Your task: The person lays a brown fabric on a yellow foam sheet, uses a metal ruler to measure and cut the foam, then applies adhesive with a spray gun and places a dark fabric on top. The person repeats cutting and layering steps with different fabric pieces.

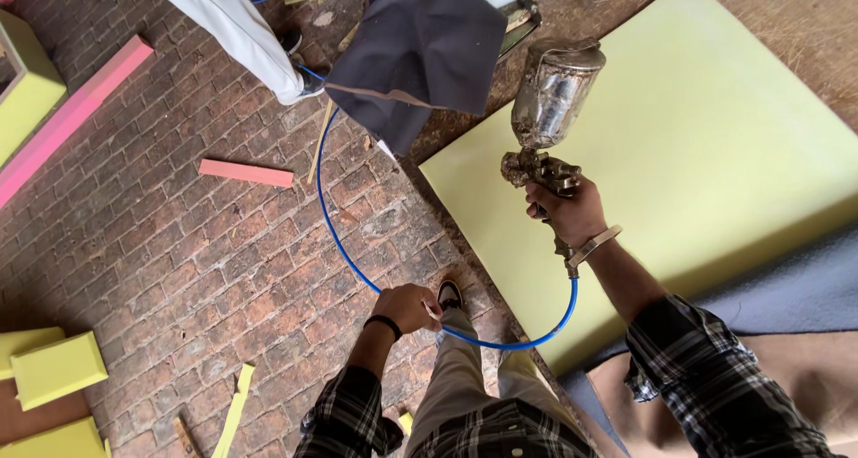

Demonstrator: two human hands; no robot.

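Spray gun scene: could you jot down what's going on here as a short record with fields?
Right hand: holds a spray gun with a metal cup
Left hand: grips the blue hose
Under the gun: large pale yellow panel
Floor: brick, with a pink strip and yellow pieces
Nearby: another person's leg
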